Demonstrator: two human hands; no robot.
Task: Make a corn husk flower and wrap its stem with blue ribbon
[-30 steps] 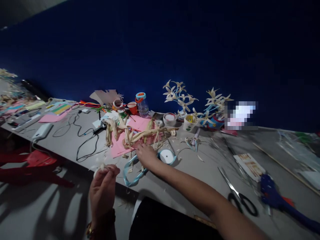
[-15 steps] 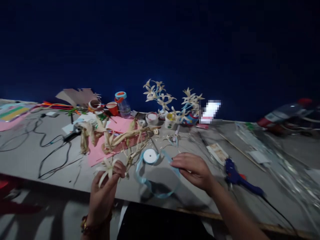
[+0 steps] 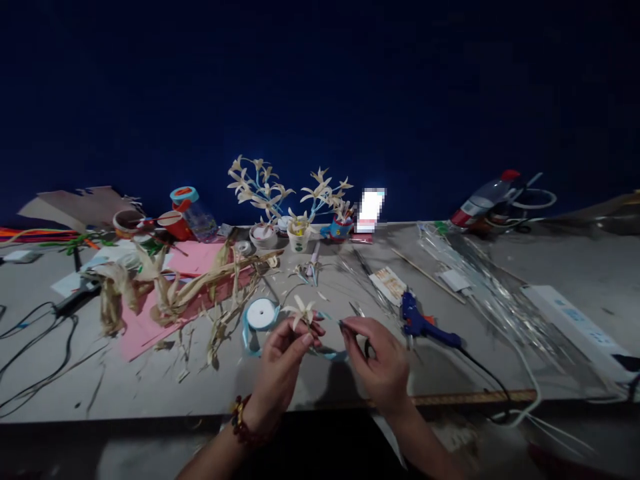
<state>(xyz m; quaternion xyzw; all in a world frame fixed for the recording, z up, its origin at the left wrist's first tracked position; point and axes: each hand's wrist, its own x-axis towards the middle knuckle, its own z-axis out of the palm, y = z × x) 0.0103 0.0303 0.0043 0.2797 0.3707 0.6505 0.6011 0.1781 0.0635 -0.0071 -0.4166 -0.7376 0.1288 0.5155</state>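
Observation:
My left hand [image 3: 287, 353] is closed around a cream-coloured husk flower [image 3: 303, 313], its petals spread above the fingertips. My right hand [image 3: 377, 357] pinches a pale blue ribbon [image 3: 327, 319] that stretches across to the flower's base. More of this ribbon loops below and behind the hands. The white ribbon spool [image 3: 261, 312] lies flat on the table, left of the flower. Beyond my right hand, pointed metal tips show. A dark loop sits by its palm; whether the hand holds it I cannot make out.
A blue glue gun [image 3: 425, 323] with its cord lies at right, near clear plastic wrappers [image 3: 490, 287]. Dried husks [image 3: 165, 293] cover pink paper [image 3: 135, 340] at left. Finished flower sprays [image 3: 257, 187], cups and a lit phone [image 3: 371, 210] stand along the wall.
My left hand has moved right with the flower, close to my right hand. The ribbon now runs between the flower and my right fingers. The camera view has shifted right.

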